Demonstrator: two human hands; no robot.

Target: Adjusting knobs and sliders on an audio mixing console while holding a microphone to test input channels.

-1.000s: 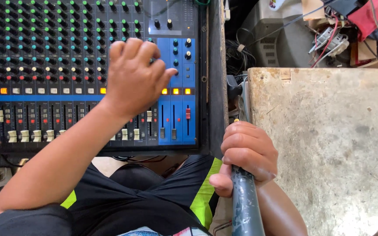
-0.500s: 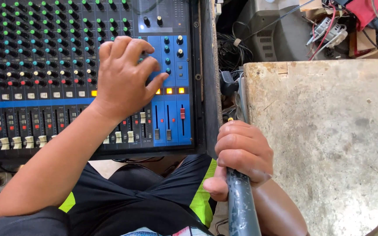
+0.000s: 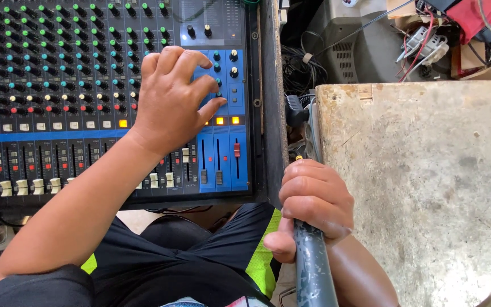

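two bare hands are working in the head view. left hand (image 3: 171, 102) is reaching out at about eleven o'clock from the lap, spread over the audio mixer (image 3: 58, 85) with fingers curled and loosely fanned, hovering on the knobs near the blue master section (image 3: 225, 153); the fingertips (image 3: 218, 102) are sitting right at the small black knobs there, though whether any knob is being pinched cannot be told, and the hand is gripping nothing that shows. right hand (image 3: 316, 199) is wrapping tight around a dark, worn cylindrical handle (image 3: 313, 267) at about five o'clock of the frame's middle, fingers folded fully round it and thumb tucked under at its seven o'clock; the handle is running down out of the fist toward six o'clock, leaving the bottom edge. that fist is sitting just beside the left edge of a stained, scuffed tabletop (image 3: 421, 187), which is filling the three to five o'clock part. rows of coloured knobs are covering the mixer's upper half, with white faders (image 3: 24, 185) along its lower edge at nine o'clock. tangled cables (image 3: 305, 65) and a grey casing (image 3: 359, 45) are lying at one o'clock. black shorts with a yellow-green stripe (image 3: 262, 256) are showing at six o'clock.
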